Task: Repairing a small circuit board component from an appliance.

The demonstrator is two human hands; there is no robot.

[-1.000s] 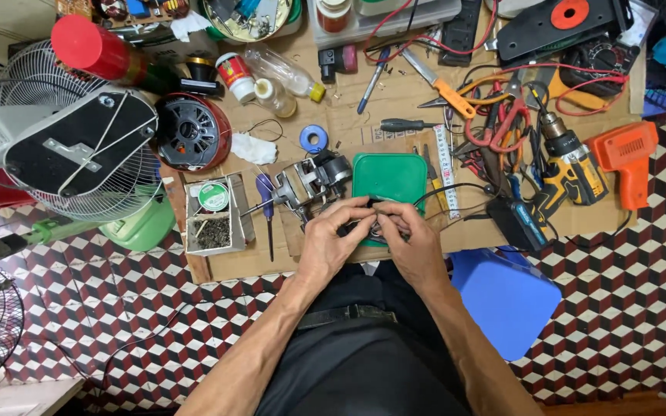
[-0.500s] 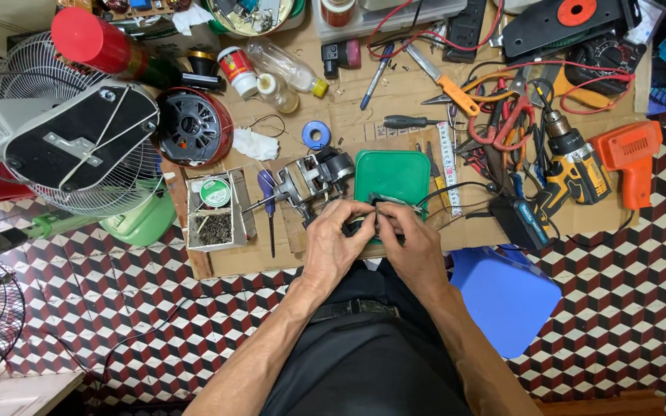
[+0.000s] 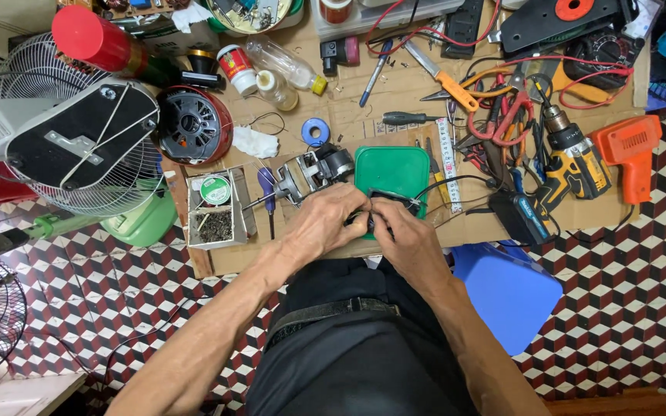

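At the near edge of the bench (image 3: 395, 85), over a green lid (image 3: 391, 171), both hands — left (image 3: 325, 223), right (image 3: 406, 239) — pinch a small dark part (image 3: 369, 221) with thin black wires (image 3: 456, 185), probably light and fragile — best held by its body, not the leads.

Bare forearms without sleeves, left hand (image 3: 325, 223), right hand (image 3: 404, 240), dark trousers, seemingly a dark belt at the waist

Materials on a cluttered cardboard work surface

Matt brown cardboard sheet (image 3: 364, 108) lies under a smooth green plastic lid (image 3: 391, 170), a bare-metal motor (image 3: 311, 172), a glossy red plastic cap (image 3: 80, 32), a shiny wire fan guard (image 3: 32, 62), and an orange plastic drill-shaped tool (image 3: 630, 151).
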